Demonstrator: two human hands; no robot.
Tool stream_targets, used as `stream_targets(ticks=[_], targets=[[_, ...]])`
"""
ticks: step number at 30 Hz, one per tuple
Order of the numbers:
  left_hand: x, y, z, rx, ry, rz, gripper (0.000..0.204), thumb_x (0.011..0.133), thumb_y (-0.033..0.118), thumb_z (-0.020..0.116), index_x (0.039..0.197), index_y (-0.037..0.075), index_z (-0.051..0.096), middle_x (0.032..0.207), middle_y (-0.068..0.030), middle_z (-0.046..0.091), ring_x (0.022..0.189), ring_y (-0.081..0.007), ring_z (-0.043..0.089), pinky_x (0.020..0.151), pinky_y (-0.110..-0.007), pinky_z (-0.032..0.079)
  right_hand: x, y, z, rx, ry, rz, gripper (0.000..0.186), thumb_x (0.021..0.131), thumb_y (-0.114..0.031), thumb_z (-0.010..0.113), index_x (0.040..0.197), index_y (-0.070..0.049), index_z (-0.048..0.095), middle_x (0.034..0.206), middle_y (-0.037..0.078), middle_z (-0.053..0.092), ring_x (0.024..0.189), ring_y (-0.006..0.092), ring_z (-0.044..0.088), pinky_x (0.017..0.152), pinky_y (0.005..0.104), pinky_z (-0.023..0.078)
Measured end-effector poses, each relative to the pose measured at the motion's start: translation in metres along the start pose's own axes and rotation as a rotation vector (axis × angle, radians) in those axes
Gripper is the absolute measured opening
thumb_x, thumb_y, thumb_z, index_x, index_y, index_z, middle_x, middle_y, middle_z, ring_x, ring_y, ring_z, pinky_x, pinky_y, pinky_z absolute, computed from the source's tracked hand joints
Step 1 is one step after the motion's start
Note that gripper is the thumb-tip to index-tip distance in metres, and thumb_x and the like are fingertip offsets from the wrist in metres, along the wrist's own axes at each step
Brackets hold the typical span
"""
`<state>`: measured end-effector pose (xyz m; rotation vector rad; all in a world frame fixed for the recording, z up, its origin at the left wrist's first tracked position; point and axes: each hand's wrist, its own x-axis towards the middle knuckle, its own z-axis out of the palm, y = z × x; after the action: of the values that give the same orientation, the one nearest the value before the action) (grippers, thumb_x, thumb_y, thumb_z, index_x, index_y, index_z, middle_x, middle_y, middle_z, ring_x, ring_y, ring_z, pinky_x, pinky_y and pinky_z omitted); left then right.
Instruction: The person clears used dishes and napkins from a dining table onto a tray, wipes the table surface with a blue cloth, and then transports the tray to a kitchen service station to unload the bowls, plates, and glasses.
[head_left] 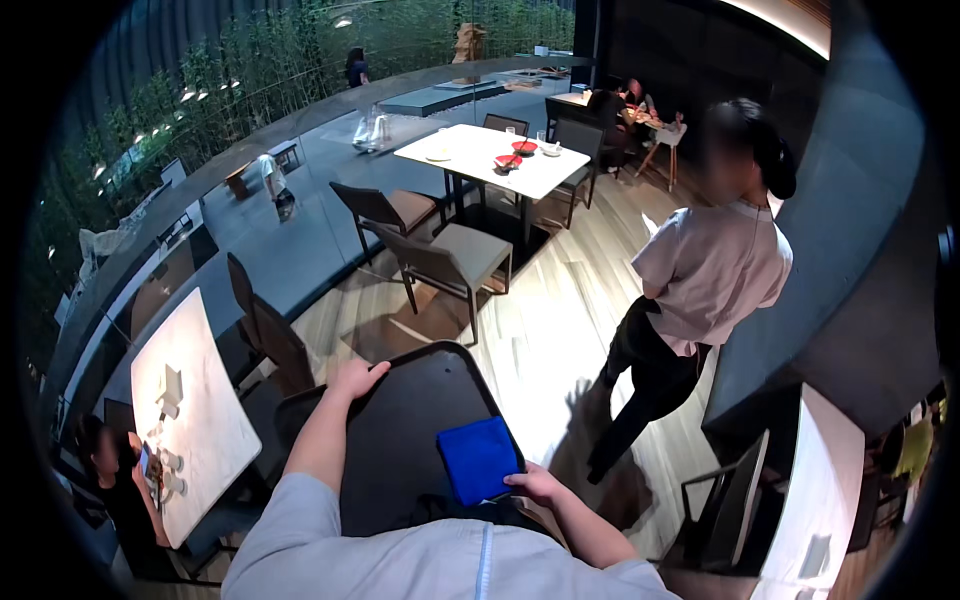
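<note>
A large dark tray [395, 440] is held in front of my body. My left hand [357, 380] grips its far left rim, closed, with the thumb on top. My right hand [538, 484] is closed on the tray's right edge, and its fingertips meet the corner of a folded blue cloth [478, 460]. The cloth lies flat on the right part of the tray. My right hand's lower fingers are hidden under the rim.
A person in a light shirt [715, 265] stands ahead on the right. Beyond the tray are chairs [455, 260] and a white table [470, 150] bearing red bowls [508, 162]. Someone sits at the left marble table [195, 400]; another table [825, 490] stands at right.
</note>
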<state>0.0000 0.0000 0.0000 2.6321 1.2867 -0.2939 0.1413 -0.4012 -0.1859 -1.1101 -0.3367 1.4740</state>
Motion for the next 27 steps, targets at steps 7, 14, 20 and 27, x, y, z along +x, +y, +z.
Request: stream_targets(ticks=[7,14,20,27], targets=[[0.178,0.122,-0.050,-0.177,0.136,-0.086,0.073,0.086,0.073,0.043,0.089,0.007,0.075,0.097,-0.0180,0.070,0.095,-0.0344,0.066,0.082,-0.046,0.051,0.100,-0.233,-0.126,-0.126,0.135,0.020,0.053,0.090,-0.028,0.070,0.127,0.006,0.054,0.121,0.012,0.063,0.107,0.0210,0.061,0.097,0.0351,0.047],[0.423,0.293,-0.102,-0.109,0.069,0.093,0.074,0.084,0.074,0.043,0.093,0.008,0.075,0.103,-0.0168,0.070,0.101,-0.0339,0.065,0.086,-0.044,0.051,0.204,-0.356,-0.278,0.055,0.273,-0.059,0.047,0.090,-0.026,0.070,0.123,0.005,0.057,0.116,0.012,0.065,0.104,0.0211,0.063,0.096,0.0366,0.048],[0.569,0.474,-0.118,0.037,-0.044,0.308,0.073,0.085,0.073,0.043,0.092,0.009,0.076,0.101,-0.0147,0.071,0.103,-0.0309,0.065,0.087,-0.042,0.051,0.217,-0.421,-0.376,0.265,0.338,-0.021,0.049,0.090,-0.022,0.069,0.131,0.000,0.053,0.125,0.013,0.061,0.113,0.0241,0.059,0.101,0.0407,0.046],[0.727,0.648,-0.148,0.090,-0.025,0.361,0.073,0.084,0.074,0.044,0.093,0.010,0.075,0.101,-0.0150,0.071,0.100,-0.0301,0.066,0.085,-0.041,0.052,0.310,-0.516,-0.554,0.459,0.360,-0.086,0.051,0.091,-0.022,0.069,0.134,-0.002,0.050,0.122,0.013,0.062,0.107,0.0249,0.061,0.094,0.0411,0.050]])
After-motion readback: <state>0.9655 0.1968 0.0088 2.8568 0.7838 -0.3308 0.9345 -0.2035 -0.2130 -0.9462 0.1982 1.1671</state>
